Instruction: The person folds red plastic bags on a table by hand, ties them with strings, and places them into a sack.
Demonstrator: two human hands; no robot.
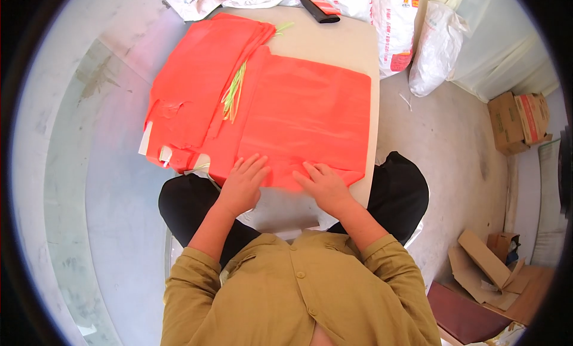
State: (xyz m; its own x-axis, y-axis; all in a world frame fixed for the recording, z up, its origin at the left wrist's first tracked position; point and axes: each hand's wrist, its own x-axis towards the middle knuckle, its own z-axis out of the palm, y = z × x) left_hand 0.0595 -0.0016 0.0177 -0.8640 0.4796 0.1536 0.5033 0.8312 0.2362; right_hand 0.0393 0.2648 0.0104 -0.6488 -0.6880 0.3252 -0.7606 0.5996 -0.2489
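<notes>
A flat red sheet point(307, 113), thin like plastic or soft fabric, lies spread over the right part of a beige tabletop point(322, 41). My left hand point(243, 182) rests with fingers stretched out on its near left edge. On the near right edge, my right hand point(325, 186) has its fingers apart, touching the red material beside some small wrinkles. To the left is a stack of similar red sheets point(197, 77), layered and partly folded over. A bundle of yellow-green strings point(234, 94) lies between the stack and the flat sheet.
A black-handled tool point(317, 7) lies at the table's far edge, near white printed sacks point(395, 29). A white plastic sack point(439, 47) stands on the floor at right. Cardboard boxes point(518, 122) sit farther right, with opened cardboard point(486, 271) at lower right.
</notes>
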